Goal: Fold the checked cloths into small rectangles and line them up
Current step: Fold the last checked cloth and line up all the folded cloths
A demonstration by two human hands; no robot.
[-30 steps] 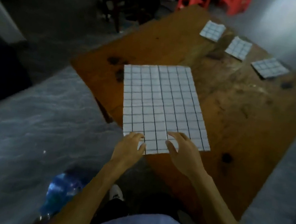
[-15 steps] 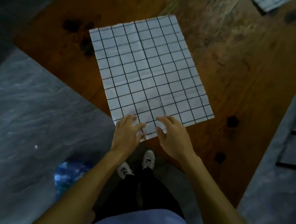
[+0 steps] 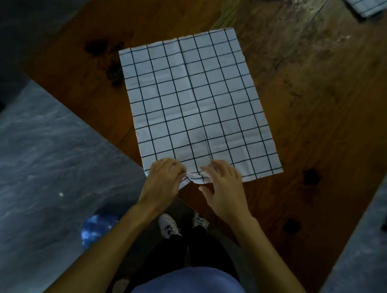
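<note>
On the wooden bench (image 3: 315,113), one checked cloth (image 3: 200,108) lies spread flat, white with a dark grid, its long sides running from near to far and skewed slightly to the left. A lengthwise crease runs down its middle. Its near edge sits at the near edge of the bench, where both hands meet it.

The left hand (image 3: 161,182) is knuckles-up at the near left corner of the cloth, its fingers curled and pinching the hem, which is bunched and lifted slightly between the two hands. The right hand (image 3: 225,189) lies just beside it, palm down, fingers slightly bent and spread over the same near edge, thumb held out toward the person; whether its fingertips pinch the fabric or merely rest on it cannot be told. Both forearms extend forward from the lower frame and converge on that edge.

At the far right, a folded checked cloth (image 3: 366,5) lies on the bench, cut off by the frame edge, well apart from the spread one. Dark knots mark the wood. Below the bench edge, white shoes (image 3: 169,225) stand on the grey floor (image 3: 25,161).
</note>
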